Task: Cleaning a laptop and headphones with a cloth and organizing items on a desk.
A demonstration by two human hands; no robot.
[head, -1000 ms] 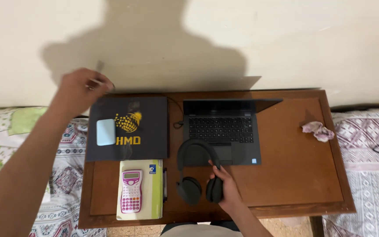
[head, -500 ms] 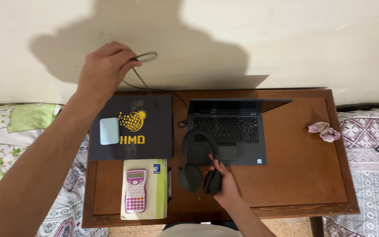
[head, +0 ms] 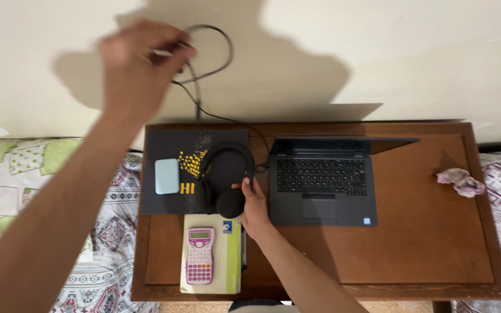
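My left hand (head: 137,66) is raised in front of the wall, fingers pinched on a looped black cable (head: 213,55) that runs down to the open black laptop (head: 323,179). My right hand (head: 254,203) grips black over-ear headphones (head: 224,177) by one ear cup, held over the right part of a black folder (head: 175,171) with a yellow emblem. A pale blue rounded object (head: 167,175) lies on the folder's left side. All of it sits on a brown wooden desk (head: 413,232).
A pink calculator (head: 200,255) rests on a green notebook (head: 227,255) at the desk's front left, a pen beside it. A crumpled pink cloth (head: 460,181) lies at the far right. Patterned bedding (head: 36,191) flanks the desk on both sides.
My left hand lifted the cable higher against the wall. My right hand carried the headphones left, from in front of the laptop to above the black folder.
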